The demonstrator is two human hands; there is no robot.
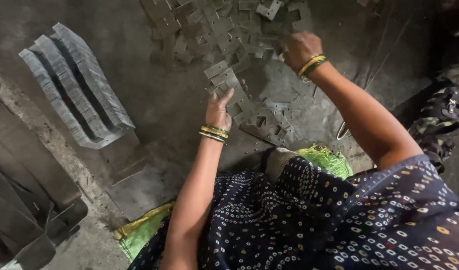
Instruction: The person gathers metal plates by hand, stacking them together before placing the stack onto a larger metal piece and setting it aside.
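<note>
Reaching into loose metal plates [229, 35]: left hand [218, 111] fingers spread, right hand [300, 49] grip unclear; three stacked rows [77, 85].

Stacked rows of grey metal plates [77, 87], dark flat sheets [24, 170], green-yellow cloth [139, 230]

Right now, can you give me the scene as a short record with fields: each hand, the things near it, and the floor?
left hand: left hand with fingers spread over loose flat grey metal plates
right hand: right hand closed among the same plates, farther away; what it grips is hidden
stacks: upright rows of stacked grey metal plates at the left
floor: dark grey concrete floor
cloth: green cloth by the knee
</note>
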